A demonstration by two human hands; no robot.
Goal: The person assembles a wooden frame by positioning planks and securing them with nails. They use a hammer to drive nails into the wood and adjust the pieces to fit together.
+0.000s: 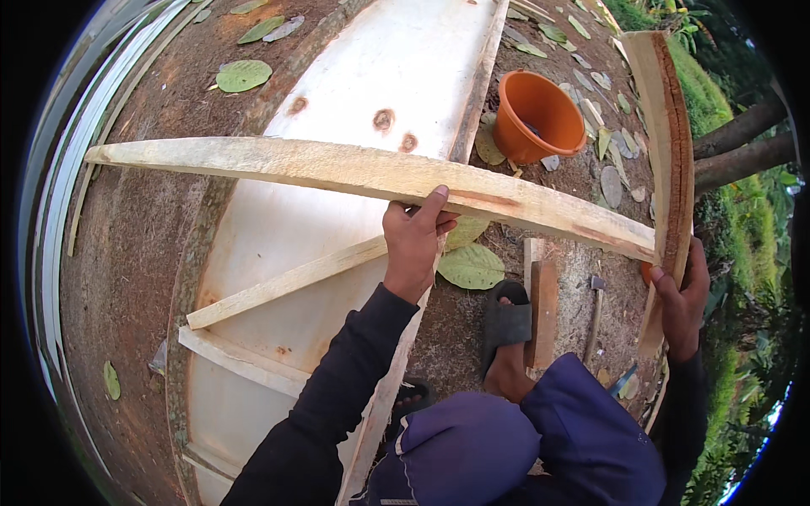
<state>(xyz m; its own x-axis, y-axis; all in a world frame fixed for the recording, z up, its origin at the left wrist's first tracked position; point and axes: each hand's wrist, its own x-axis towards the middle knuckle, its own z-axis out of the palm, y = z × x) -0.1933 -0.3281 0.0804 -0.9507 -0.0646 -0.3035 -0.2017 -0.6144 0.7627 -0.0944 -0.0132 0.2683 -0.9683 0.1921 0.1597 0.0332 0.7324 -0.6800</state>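
Note:
A long pale wooden board (321, 164) stretches crosswise above a large white panel. My left hand (412, 249) grips its lower edge near the middle, thumb on the near face, the other fingers mostly hidden. At the right, a shorter wooden board (662, 126) with a dark brown, rough edge stands nearly at right angles to the long one. My right hand (685, 295) closes around its lower part, where the long board's right end meets it. Whether the two boards are fastened there, I cannot tell.
An orange bucket (531, 114) stands beyond the long board. Below it lie a hammer (596, 312) and a brown wood block (543, 316), near my sandalled foot (508, 337). The white panel (371, 76) bears loose wood strips (287, 282). Leaves dot the soil; tree trunks (742, 152) rise at right.

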